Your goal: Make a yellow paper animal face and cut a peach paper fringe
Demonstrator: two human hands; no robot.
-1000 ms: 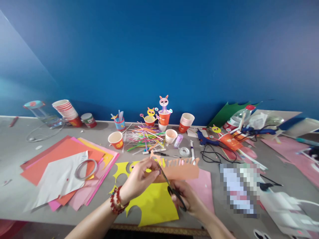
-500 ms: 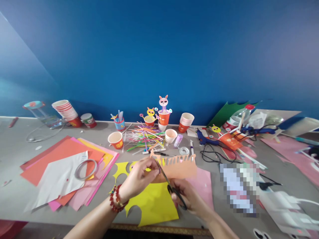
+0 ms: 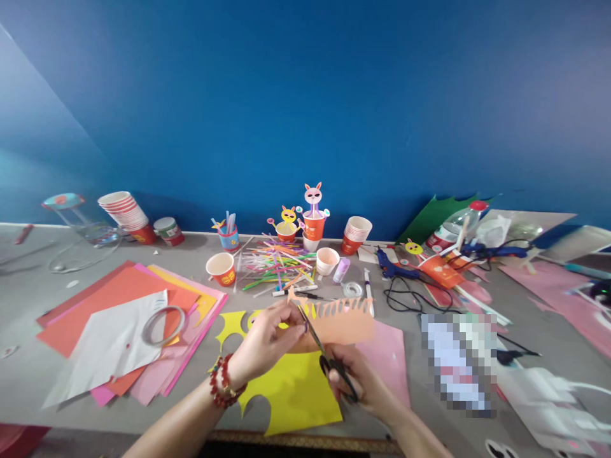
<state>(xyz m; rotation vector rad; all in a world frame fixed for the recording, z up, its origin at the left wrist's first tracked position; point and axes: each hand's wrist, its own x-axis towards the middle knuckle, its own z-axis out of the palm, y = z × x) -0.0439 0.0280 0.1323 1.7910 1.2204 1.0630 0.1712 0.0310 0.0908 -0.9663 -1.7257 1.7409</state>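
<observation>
My right hand (image 3: 357, 372) is closed round the black handles of a pair of scissors (image 3: 315, 334), whose blades point up and left across an orange sheet of paper (image 3: 341, 327). A row of notches runs along that sheet's far edge. My left hand (image 3: 274, 334) pinches the left part of the orange paper beside the blades; its fingertips partly hide the grip. Beneath both hands lies a yellow sheet (image 3: 300, 394) with rounded cut-outs, and a pink sheet (image 3: 389, 356) shows to the right.
Coloured sheets with a roll of tape (image 3: 163, 326) lie at left. A pile of straws (image 3: 277, 264), a paper cup (image 3: 221, 268) and a cup figure (image 3: 314, 222) stand behind. A blue glue gun (image 3: 396, 264), cables and a white power strip (image 3: 539, 394) are at right.
Hardly anything differs. The right end of the orange paper has shifted very slightly left; both hands and the scissors stay in about the same place.
</observation>
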